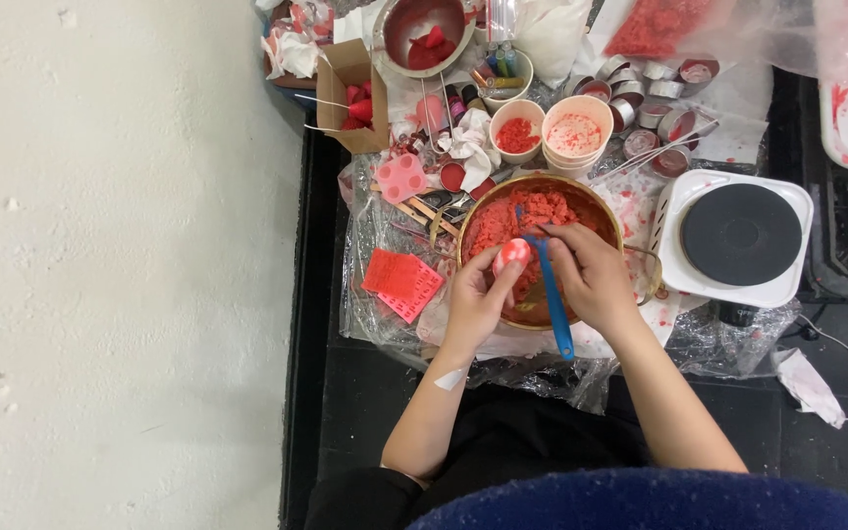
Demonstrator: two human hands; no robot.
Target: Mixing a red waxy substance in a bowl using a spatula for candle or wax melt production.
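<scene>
Our left hand [473, 299] curls around a small pink mold [513, 255]; our right hand [586, 275] pinches a blue spoon [552, 294] over the bowl [612, 218].

Hot plate [741, 234] sitting as landmark, white square body, black round disc. Stacked paper cups [576, 134] standing up-left of it, red flakes showing inside. Small metal tins [652, 93] clustering just above it. Cardboard box [350, 90] lying far to its left, red pieces inside. Pink mould [401, 178] and red card [400, 284] lying well left of it.
</scene>
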